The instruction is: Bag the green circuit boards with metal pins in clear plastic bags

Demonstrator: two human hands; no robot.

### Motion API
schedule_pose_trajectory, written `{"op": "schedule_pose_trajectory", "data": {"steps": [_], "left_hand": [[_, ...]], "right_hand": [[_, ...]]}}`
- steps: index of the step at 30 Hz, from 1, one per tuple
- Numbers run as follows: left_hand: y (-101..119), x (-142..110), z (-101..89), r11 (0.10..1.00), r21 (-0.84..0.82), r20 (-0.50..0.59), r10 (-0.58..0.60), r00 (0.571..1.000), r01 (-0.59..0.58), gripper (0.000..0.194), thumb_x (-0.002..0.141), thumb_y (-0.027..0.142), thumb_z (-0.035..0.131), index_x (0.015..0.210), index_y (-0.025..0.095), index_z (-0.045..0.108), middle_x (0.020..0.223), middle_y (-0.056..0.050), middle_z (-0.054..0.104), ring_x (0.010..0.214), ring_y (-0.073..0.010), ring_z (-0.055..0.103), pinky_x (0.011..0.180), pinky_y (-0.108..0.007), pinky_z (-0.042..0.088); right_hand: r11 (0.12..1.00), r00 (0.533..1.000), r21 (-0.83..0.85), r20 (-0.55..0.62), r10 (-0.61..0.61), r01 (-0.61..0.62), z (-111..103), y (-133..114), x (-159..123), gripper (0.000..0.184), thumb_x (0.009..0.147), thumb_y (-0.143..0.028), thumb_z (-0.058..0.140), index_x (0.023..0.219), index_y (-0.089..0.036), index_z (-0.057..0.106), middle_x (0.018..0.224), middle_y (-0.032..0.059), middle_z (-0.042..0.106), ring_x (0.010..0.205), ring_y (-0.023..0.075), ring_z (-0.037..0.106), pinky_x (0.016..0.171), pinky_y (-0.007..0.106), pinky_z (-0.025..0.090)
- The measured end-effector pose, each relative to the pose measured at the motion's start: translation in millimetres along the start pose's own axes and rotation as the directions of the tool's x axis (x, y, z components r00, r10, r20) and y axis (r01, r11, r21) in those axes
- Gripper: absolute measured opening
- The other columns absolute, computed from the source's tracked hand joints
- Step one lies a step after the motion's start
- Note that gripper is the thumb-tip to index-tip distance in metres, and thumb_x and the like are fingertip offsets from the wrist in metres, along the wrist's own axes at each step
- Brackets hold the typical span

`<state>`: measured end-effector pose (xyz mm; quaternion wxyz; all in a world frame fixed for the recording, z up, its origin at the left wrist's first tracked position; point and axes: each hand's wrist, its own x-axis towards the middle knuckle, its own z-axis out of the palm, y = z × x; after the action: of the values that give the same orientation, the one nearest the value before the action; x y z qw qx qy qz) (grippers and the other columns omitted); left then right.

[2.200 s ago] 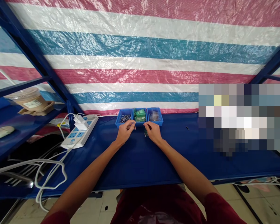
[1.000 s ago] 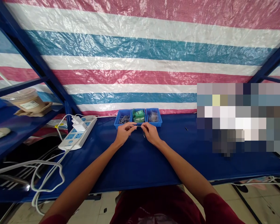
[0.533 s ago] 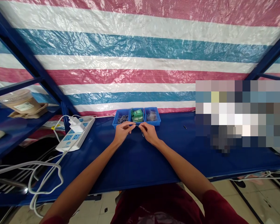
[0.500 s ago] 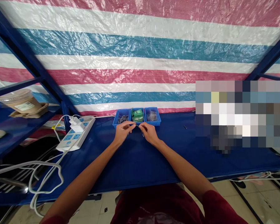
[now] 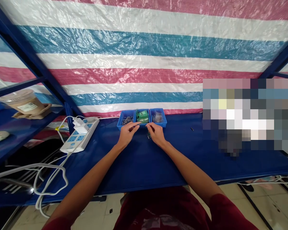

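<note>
Both my hands rest on the blue table (image 5: pixel 139 163) just in front of three small blue bins. My left hand (image 5: pixel 128 133) has its fingers pinched together near the bin of small metal pins (image 5: pixel 127 120). My right hand (image 5: pixel 156 133) is also pinched, just before the middle bin of green parts (image 5: pixel 143 117). What either pinch holds is too small to make out. A small dark piece (image 5: pixel 148 136) lies on the table between my hands. The right bin (image 5: pixel 158 118) holds clear or greyish bits.
A white power strip (image 5: pixel 79 139) with a plugged-in adapter lies at the left, its white cables (image 5: pixel 45 174) looping off the table edge. A lidded drink cup (image 5: pixel 26 103) stands on the left shelf. A striped tarp hangs behind. A small dark pin (image 5: pixel 192 129) lies at the right.
The thin pin stretched between my two pinches half a second ago no longer shows. My hands have moved slightly toward the bins and a little apart.
</note>
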<state>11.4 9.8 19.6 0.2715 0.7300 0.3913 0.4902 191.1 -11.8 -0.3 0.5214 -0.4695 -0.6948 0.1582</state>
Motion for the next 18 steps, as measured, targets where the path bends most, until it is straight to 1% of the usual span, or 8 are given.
{"op": "schedule_pose_trajectory", "data": {"steps": [2,5,9,12,15,18], "left_hand": [[-1.8,-0.4,0.0,1.0,-0.004,0.018,-0.019,1.0,0.019,0.033,0.083,0.041,0.062,0.105,0.017,0.071,0.067,-0.001,0.062,0.054,-0.011,0.05,0.054,-0.022,0.042],[-1.8,-1.1,0.4,0.998,-0.026,0.063,-0.059,0.996,0.06,0.038,0.084,0.041,0.06,0.113,0.017,0.066,0.059,0.002,0.06,0.049,-0.0108,0.049,0.052,-0.022,0.041],[1.4,-2.7,1.7,0.994,-0.052,0.096,-0.088,0.992,0.093,0.042,0.084,0.042,0.06,0.117,0.016,0.063,0.054,0.003,0.059,0.041,-0.0084,0.043,0.046,-0.02,0.038],[3.2,-3.9,3.4,0.988,-0.091,0.101,-0.112,0.989,0.121,0.046,0.083,0.043,0.061,0.119,0.015,0.061,0.053,0.003,0.059,0.04,-0.0082,0.042,0.044,-0.02,0.037],[4.3,-5.1,5.0,0.982,-0.123,0.101,-0.131,0.986,0.143,0.047,0.082,0.043,0.063,0.119,0.014,0.061,0.052,0.003,0.059,0.039,-0.0079,0.041,0.043,-0.02,0.036],[5.4,-6.2,6.0,0.976,-0.144,0.106,-0.148,0.983,0.162,0.046,0.082,0.044,0.063,0.117,0.014,0.061,0.051,0.004,0.058,0.037,-0.0073,0.04,0.041,-0.019,0.036]], "right_hand": [[1.0,1.0,0.0,-0.014,-0.004,0.004,-0.6,-0.7,0.2,0.036,0.095,-0.041,0.038,0.088,-0.018,0.065,0.068,0.002,0.062,0.06,0.0145,0.055,0.064,0.025,0.043],[1.0,1.0,0.011,-0.02,-0.006,0.006,-0.9,-1.4,0.3,0.036,0.095,-0.041,0.039,0.089,-0.018,0.066,0.073,0.0033,0.064,0.062,0.0148,0.056,0.064,0.026,0.043],[0.997,0.996,0.04,0.067,-0.062,0.059,1.3,-1.2,-0.5,0.031,0.091,-0.042,0.049,0.096,-0.017,0.066,0.071,0.0026,0.063,0.059,0.0141,0.054,0.063,0.025,0.044],[0.993,0.984,0.037,0.131,-0.118,0.114,3.2,-0.6,-1.4,0.028,0.089,-0.04,0.053,0.095,-0.017,0.066,0.071,0.0026,0.062,0.061,0.0139,0.054,0.064,0.025,0.044],[0.991,0.979,0.031,0.156,-0.133,0.13,3.9,0.0,-1.9,0.026,0.091,-0.038,0.05,0.09,-0.018,0.066,0.074,0.0033,0.063,0.064,0.014,0.055,0.065,0.025,0.044],[0.992,0.979,0.032,0.16,-0.124,0.121,4.2,0.9,-2.3,0.025,0.091,-0.038,0.051,0.089,-0.018,0.066,0.074,0.0033,0.063,0.064,0.0141,0.055,0.064,0.025,0.044]]}}
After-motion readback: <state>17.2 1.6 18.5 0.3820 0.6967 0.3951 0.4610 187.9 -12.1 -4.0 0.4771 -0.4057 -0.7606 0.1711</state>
